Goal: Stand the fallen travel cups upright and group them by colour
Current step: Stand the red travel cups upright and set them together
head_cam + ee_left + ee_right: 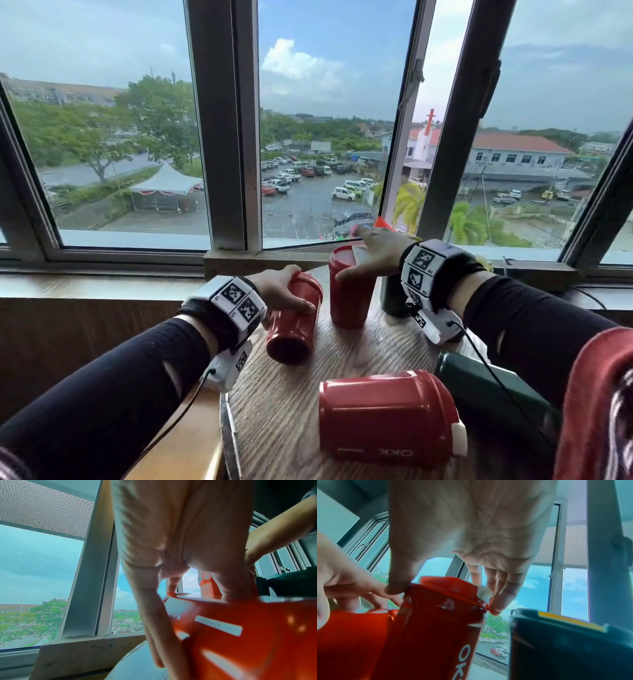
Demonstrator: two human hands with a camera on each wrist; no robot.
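My left hand (291,291) grips a red travel cup (294,318) that leans over at the table's left, its base towards me; the left wrist view shows the fingers (154,628) wrapped round its red body (240,635). My right hand (356,255) sits on top of an upright red cup (349,298), with thumb and fingertips (496,605) pinching its lid rim (447,588). A dark green cup (394,298) stands upright just right of it. Near me another red cup (387,418) and a second dark green cup (496,394) lie on their sides.
The cups share a small round wooden table (284,394) set against a window ledge (102,284). Window frames (226,137) rise directly behind the table. A red cloth (596,404) covers the lower right corner.
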